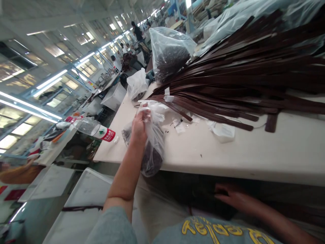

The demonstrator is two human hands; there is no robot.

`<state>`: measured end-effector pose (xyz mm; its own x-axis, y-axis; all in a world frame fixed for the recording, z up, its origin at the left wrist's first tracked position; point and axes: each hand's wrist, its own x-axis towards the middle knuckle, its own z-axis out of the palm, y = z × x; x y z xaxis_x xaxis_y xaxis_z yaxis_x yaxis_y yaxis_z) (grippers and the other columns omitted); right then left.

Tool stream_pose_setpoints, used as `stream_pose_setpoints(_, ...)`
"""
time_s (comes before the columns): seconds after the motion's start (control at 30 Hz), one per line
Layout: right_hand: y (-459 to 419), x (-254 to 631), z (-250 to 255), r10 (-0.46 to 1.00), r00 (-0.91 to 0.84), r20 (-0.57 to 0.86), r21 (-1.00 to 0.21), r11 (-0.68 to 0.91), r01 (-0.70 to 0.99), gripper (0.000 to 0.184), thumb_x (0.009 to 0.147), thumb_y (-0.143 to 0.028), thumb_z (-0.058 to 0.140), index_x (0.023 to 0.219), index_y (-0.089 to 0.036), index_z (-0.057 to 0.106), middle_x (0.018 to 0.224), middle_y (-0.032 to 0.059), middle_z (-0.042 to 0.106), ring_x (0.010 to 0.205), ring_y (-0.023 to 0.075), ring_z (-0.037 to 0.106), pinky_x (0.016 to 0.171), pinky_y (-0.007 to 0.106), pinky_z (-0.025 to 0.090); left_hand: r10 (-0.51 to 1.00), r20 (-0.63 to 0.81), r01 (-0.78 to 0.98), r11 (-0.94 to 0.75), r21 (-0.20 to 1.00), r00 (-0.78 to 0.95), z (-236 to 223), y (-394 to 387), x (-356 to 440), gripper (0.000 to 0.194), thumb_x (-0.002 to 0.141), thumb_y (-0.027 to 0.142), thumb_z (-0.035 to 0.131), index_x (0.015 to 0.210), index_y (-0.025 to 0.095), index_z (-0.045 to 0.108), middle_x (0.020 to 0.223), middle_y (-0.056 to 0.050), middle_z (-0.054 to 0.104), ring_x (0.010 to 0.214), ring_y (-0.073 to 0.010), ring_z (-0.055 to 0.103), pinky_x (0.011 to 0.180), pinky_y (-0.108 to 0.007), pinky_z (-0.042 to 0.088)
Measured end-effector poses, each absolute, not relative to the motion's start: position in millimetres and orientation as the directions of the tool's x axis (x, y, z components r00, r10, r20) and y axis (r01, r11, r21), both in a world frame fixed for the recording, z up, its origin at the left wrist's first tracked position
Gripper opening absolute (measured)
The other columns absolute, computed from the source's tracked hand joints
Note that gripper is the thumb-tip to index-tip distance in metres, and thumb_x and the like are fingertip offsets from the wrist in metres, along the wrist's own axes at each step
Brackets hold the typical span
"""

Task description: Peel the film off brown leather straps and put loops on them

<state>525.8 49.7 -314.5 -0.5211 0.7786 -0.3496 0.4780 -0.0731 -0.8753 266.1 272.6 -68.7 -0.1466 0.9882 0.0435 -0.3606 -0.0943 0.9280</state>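
Observation:
My left hand [140, 120] is closed around the gathered top of a clear plastic bag [154, 144]. Dark brown pieces fill the bag, which hangs partly over the table's near edge. Below that edge, in shadow, my right hand [225, 195] shows a gap between thumb and fingers; I see nothing held in it. Long dark brown strips [228, 81] lie in a fanned pile across the right side of the table [188, 152]. Several white scraps, one a crumpled plastic piece [222, 131], lie between the strips and the near edge.
A large plastic bag [169, 56] of dark pieces and a smaller bag [137, 84] stand at the table's far end. Left of the table are a plastic bottle [93, 129] with a red label and white bins [83, 193]. People [138, 34] are in the background.

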Motion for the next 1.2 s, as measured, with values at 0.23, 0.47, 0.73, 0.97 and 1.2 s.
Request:
stream_pose_setpoints(0.23, 47.8, 524.5, -307.7, 0.79, -0.511, -0.339, -0.91, -0.138, 0.391, 0.023, 0.081, -0.039, 0.059, 0.086, -0.022, 0.073, 0.091, 0.007, 0.074, 0.085, 0.026, 0.066, 0.074, 0.032, 0.048, 0.998, 0.012, -0.277, -0.028, 0.96, -0.061, -91.1, 283.1, 244.8, 0.015, 0.083, 0.018, 0.065, 0.096, 0.015, 0.071, 0.078, -0.003, 0.073, 0.058, -0.0077, 0.062, 0.054, -0.016, 0.046)
stream_pose_setpoints(0.47, 53.9, 508.2, -228.2, 0.739, -0.557, -0.38, -0.869, -0.492, -0.06, 0.037, 0.076, -0.054, 0.068, 0.085, -0.018, 0.07, 0.072, 0.0001, 0.063, 0.051, 0.0083, 0.044, 0.048, 0.021, 0.033, 0.994, 0.085, -0.132, -0.076, 0.988, 0.068, -91.0, 285.4, 224.7, 0.042, 0.073, 0.028, 0.077, 0.113, 0.02, 0.066, 0.099, -0.005, 0.074, 0.078, -0.0147, 0.07, 0.071, -0.024, 0.053)
stream_pose_setpoints(0.73, 117.1, 449.5, -178.7, 0.848, -0.487, -0.208, -0.948, -0.298, -0.115, 0.032, 0.072, -0.047, 0.073, 0.075, -0.016, 0.071, 0.14, 0.0116, 0.058, 0.057, 0.0057, 0.054, 0.058, 0.024, 0.047, 0.837, 0.053, 0.082, -0.117, 0.99, 0.544, -63.7, 279.7, 167.4, 0.078, 0.065, 0.037, 0.087, 0.136, 0.03, 0.057, 0.149, -0.011, 0.049, 0.132, -0.0353, 0.05, 0.104, -0.044, 0.046)
stream_pose_setpoints(0.97, 146.0, 418.6, -173.6, 0.855, -0.451, -0.254, -0.949, -0.31, -0.052, 0.031, 0.068, -0.047, 0.073, 0.071, -0.016, 0.069, 0.101, 0.0068, 0.074, 0.055, 0.0097, 0.059, 0.053, 0.023, 0.045, 0.967, 0.019, 0.382, -0.118, 0.916, 0.254, -54.5, 305.1, 80.8, 0.084, 0.072, 0.042, 0.078, 0.147, 0.026, 0.044, 0.152, -0.015, 0.044, 0.142, -0.0349, 0.038, 0.115, -0.052, 0.032)
stream_pose_setpoints(1.2, 162.7, 395.8, -171.3, 0.842, -0.427, -0.33, -0.914, -0.397, -0.077, 0.025, 0.068, -0.039, 0.078, 0.07, -0.016, 0.07, 0.05, -0.0026, 0.061, 0.051, 0.0122, 0.058, 0.05, 0.022, 0.046, 0.914, -0.292, 0.716, 0.002, 0.698, 0.282, -82.5, 318.4, 77.1, 0.084, 0.06, 0.042, 0.083, 0.136, 0.016, 0.056, 0.138, -0.013, 0.06, 0.125, -0.0321, 0.056, 0.109, -0.044, 0.041)
